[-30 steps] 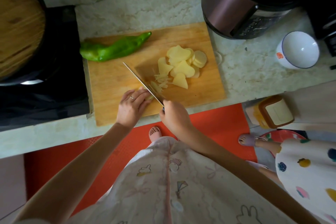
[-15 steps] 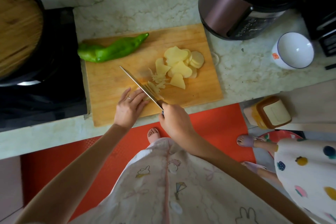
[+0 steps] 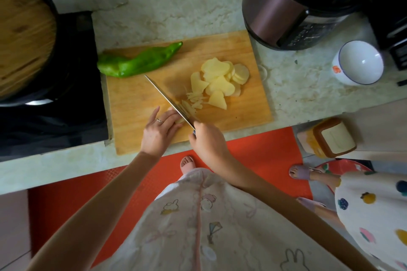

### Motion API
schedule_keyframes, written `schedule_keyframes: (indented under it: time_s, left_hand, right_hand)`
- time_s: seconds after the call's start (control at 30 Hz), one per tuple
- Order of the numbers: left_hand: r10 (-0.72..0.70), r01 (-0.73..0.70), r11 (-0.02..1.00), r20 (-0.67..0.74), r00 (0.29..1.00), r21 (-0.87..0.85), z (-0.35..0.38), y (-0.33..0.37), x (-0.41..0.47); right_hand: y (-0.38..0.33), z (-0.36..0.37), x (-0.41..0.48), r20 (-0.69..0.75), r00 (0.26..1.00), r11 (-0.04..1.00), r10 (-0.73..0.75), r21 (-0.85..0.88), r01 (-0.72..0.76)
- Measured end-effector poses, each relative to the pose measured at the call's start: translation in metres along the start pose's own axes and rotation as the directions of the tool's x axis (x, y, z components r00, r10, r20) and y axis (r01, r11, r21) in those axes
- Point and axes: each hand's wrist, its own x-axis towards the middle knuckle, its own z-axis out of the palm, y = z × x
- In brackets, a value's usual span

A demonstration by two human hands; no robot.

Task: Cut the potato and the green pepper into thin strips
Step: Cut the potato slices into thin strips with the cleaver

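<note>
A wooden cutting board [image 3: 136,99] lies on the counter. A whole green pepper [image 3: 138,62] rests at its far left corner. A pile of potato slices [image 3: 220,79] sits right of the middle, with thin potato strips [image 3: 195,100] beside it. My right hand [image 3: 207,141] grips the handle of a knife [image 3: 167,100], whose blade runs diagonally across the board. My left hand [image 3: 159,131] presses down on a few potato slices just left of the blade; they are mostly hidden under my fingers.
A dark stove with a wooden-lidded pot [image 3: 24,33] stands to the left. A rice cooker [image 3: 297,6] and a white bowl [image 3: 359,62] stand at the right. An orange-lidded container [image 3: 330,138] sits below the counter edge. Another person's feet [image 3: 301,171] stand at the right.
The knife has kept chopping in place beside my left hand, and a few more potato strips lie right of the blade. The view has shifted slightly.
</note>
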Motion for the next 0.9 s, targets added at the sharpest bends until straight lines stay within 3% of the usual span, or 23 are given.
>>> schedule_keyframes:
  time_s: [0.37, 0.67, 0.9]
  left_hand:
    - [-0.032, 0.031, 0.999, 0.035, 0.999, 0.024, 0.002, -0.003, 0.0]
    - [0.0, 0.0, 1.0, -0.007, 1.0, 0.014, 0.003, -0.004, -0.001]
    - [-0.025, 0.025, 1.0, 0.003, 1.0, 0.004, 0.002, -0.004, 0.0]
  right_hand:
    - [0.006, -0.003, -0.016, -0.04, 0.998, 0.998, -0.048, -0.045, 0.046]
    - [-0.001, 0.001, 0.003, 0.004, 0.999, 0.999, 0.037, 0.002, -0.037]
    - [0.004, -0.002, -0.009, -0.035, 0.999, 0.999, -0.03, -0.036, 0.029]
